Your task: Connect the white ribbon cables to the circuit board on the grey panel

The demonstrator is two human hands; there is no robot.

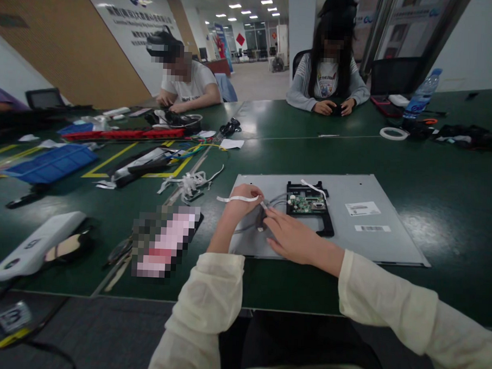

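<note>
Tape strip (238, 198), white and narrow, is pinched in the closed fingers of the left hand (245, 205) and sticks out to the left, just above the near-left corner of the grey panel (390, 242), which lies flat on the green table (434, 176). The right hand (292, 238) rests on the panel with its fingers stretched toward the left hand's fingertips, over a small dark part (260, 224) on the grey cables (277, 199) (whether it grips anything I cannot tell). These cables run to the circuit board (306, 203) just beyond. The step looks like readying the tape strip over the cable bundle; the next move calls for a taut strip, kept from folding on itself, and cables held flat.
</note>
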